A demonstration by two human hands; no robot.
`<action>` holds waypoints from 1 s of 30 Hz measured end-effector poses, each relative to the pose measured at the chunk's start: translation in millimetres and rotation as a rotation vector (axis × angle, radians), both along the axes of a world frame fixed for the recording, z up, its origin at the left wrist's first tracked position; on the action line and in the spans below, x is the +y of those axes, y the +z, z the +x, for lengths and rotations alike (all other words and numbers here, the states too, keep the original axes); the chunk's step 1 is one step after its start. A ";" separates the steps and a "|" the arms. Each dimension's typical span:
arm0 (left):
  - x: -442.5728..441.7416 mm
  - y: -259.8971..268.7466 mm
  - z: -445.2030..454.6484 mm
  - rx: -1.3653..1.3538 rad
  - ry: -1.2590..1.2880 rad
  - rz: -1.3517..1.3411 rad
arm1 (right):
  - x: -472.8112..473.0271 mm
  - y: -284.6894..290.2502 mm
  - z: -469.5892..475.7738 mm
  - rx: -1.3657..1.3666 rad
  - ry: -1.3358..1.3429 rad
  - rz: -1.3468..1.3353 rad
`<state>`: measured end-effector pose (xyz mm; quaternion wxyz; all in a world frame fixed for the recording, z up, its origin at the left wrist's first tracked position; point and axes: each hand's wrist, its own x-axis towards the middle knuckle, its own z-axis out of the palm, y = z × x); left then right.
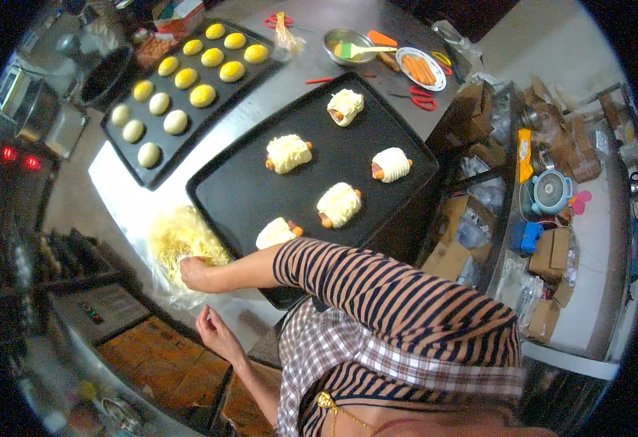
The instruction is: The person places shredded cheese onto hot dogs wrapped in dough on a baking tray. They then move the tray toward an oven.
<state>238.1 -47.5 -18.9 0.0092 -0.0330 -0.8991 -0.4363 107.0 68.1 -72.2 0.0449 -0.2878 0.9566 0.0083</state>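
Observation:
My right hand (pixel 201 274) reaches across into a clear plastic bag of shredded cheese (pixel 185 240); its fingertips are down at the cheese, and I cannot tell if they grip any. Just below the bag, my left hand (pixel 216 329) hovers near the table edge, fingers loosely apart, nothing seen in it. Beside the bag lies a black baking tray (pixel 231 180) with several dough-wrapped sausages. Shreds of cheese cover one roll (pixel 289 154), another (pixel 339 205) and the far one (pixel 345 107). A ridged roll (pixel 392 165) at the right looks bare. My right arm partly hides the nearest roll (pixel 275 234).
A second tray (pixel 157 177) holds round dough buns, most glazed yellow. Towards the back are a metal bowl (pixel 349 41) with a green-headed brush (pixel 351 51), a plate of sausages (pixel 420 68) and red-handled scissors (pixel 422 98). Cardboard boxes (pixel 551 257) crowd the shelving at right.

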 end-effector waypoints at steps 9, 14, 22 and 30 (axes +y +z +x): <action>1.0 1.0 2.5 -0.040 0.066 0.109 | 33.4 -2.7 -43.4 -0.139 -0.196 -0.768; -1.2 4.4 5.4 -0.058 0.096 0.105 | 48.0 10.3 -73.8 -0.326 -0.226 -0.927; -2.7 23.0 -8.9 -0.089 0.116 0.056 | 80.9 32.5 -80.1 -0.845 -0.278 -1.162; -4.7 19.0 -18.8 -0.013 0.123 0.133 | 82.1 24.8 -91.3 -0.206 -0.095 -0.565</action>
